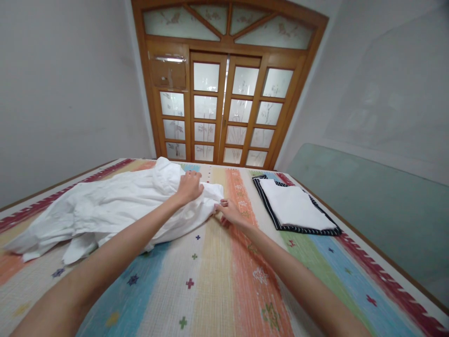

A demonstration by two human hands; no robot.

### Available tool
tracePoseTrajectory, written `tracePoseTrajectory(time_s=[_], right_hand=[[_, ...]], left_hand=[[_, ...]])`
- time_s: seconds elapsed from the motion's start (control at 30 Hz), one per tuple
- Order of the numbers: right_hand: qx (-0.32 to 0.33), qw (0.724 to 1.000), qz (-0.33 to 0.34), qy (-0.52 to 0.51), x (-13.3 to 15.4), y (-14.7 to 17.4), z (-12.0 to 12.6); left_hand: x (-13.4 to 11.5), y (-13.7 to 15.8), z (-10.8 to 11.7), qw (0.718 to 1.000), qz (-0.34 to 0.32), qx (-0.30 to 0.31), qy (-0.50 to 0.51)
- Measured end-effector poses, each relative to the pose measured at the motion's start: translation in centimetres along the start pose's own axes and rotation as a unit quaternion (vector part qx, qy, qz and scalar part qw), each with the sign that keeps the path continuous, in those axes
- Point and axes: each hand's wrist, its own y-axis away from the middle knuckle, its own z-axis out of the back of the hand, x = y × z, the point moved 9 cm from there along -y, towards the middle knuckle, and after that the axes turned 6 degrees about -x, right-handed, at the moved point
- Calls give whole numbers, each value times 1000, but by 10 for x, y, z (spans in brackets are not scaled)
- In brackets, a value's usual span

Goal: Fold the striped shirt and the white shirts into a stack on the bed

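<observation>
On the patterned cover (213,262), the white garment (115,201) lies rumpled and unfolded at left; the right hand (229,213) pinches its right edge; the left hand (190,186) rests on top, its grip hidden from me; at far right, folded clothes (298,206) lie neat.

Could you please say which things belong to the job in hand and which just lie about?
In use:
white garment, its edge pinched in the right hand
left hand, on the garment

Apparently just lying about:
folded white cloth
striped black cloth beneath it
</observation>
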Motion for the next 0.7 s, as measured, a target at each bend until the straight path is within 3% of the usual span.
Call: tracePoseTrajectory(time_s=[0.1, 0.2, 0.3, 0.37, 0.43, 0.53, 0.7], right_hand=[[26, 1000, -7, -12, 1, 2, -12], [53, 998, 15, -21, 6, 4, -34], [68, 996, 56, -2, 14, 5, -54], [43, 992, 114, 32, 27, 5, -52], [-6, 983, 175, 55, 45, 7, -35], [-79, 972, 217, 49, 69, 14, 12], [-239, 933, 270, 11, 99, 33, 132]], left_hand=[[52, 6, 0, 996, 79, 7, -34], [94, 23, -20, 988, 118, 82, -64], [116, 47, -47, 975, 117, 179, -69], [119, 58, -56, 973, 95, 195, -77], [117, 62, -58, 977, 76, 180, -87], [114, 62, -58, 979, 68, 169, -88], [114, 54, -65, 978, 78, 183, -68]])
